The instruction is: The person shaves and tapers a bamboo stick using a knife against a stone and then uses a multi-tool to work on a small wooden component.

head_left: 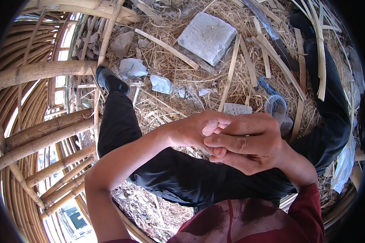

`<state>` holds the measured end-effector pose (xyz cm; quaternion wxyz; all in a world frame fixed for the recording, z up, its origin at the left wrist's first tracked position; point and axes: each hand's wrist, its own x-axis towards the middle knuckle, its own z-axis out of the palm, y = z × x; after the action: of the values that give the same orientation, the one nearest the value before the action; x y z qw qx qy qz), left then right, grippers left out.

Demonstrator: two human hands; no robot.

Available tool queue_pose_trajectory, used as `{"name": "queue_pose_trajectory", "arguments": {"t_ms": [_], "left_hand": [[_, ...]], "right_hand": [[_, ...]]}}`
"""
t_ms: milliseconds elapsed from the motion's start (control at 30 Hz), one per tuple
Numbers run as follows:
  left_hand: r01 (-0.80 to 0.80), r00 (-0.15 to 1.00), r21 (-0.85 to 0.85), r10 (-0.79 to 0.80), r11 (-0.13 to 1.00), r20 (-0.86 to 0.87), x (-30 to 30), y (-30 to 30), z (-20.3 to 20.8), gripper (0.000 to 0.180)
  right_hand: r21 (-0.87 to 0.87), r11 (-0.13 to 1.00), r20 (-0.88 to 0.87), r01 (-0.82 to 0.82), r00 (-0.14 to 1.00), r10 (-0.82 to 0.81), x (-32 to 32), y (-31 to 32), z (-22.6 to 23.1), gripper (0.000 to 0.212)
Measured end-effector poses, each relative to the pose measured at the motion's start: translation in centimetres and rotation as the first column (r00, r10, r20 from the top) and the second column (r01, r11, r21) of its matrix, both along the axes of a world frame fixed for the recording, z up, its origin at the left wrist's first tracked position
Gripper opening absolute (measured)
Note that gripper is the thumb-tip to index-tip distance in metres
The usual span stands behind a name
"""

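To the left of my left hand (pixel 190 129) rises a wall of slim, close-set tan bamboo strips (pixel 18 202), crossed by thick, round, yellow-brown bamboo poles (pixel 46 73). White daylight shines through its narrow gaps (pixel 64 56). Beyond my hands spreads rough ground (pixel 162 32) matted with dry, straw-coloured shavings, with pale, jagged grey stones (pixel 133 67) towards the wall side.

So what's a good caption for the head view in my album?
Left hand and right hand close together over black trousers, with a grey block and pale strips on straw.
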<state>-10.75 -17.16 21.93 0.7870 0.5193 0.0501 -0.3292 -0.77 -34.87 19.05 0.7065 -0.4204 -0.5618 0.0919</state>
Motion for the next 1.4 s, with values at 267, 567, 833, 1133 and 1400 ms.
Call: {"name": "queue_pose_trajectory", "arguments": {"t_ms": [267,567,833,1133,1400], "left_hand": [[0.011,1.000,-0.016,-0.011,1.000,-0.001,0.1,0.0,-0.1,0.073],[0.035,0.999,-0.006,-0.034,0.999,0.018,-0.5,0.2,-0.7,0.062],[-0.004,1.000,-0.019,0.003,1.000,-0.031,-0.9,0.1,-0.5,0.066],[0.045,0.999,-0.011,-0.044,0.999,0.010,-0.7,0.2,-0.7,0.067],[0.135,0.990,0.022,-0.135,0.991,-0.036,-1.2,0.1,-0.8,0.071]], "right_hand": [[0.011,1.000,-0.011,-0.007,1.000,0.007,0.0,0.0,-0.1,0.031],[-0.037,0.999,-0.053,0.003,0.999,-0.005,0.1,-0.2,-0.1,0.031],[-0.065,0.998,-0.042,0.019,0.999,-0.021,0.4,-0.4,0.0,0.034],[-0.083,0.996,-0.057,0.017,0.998,-0.022,0.4,-0.5,0.1,0.033],[-0.080,0.996,-0.109,-0.031,0.994,0.023,-0.1,-0.5,0.4,0.040]]}}
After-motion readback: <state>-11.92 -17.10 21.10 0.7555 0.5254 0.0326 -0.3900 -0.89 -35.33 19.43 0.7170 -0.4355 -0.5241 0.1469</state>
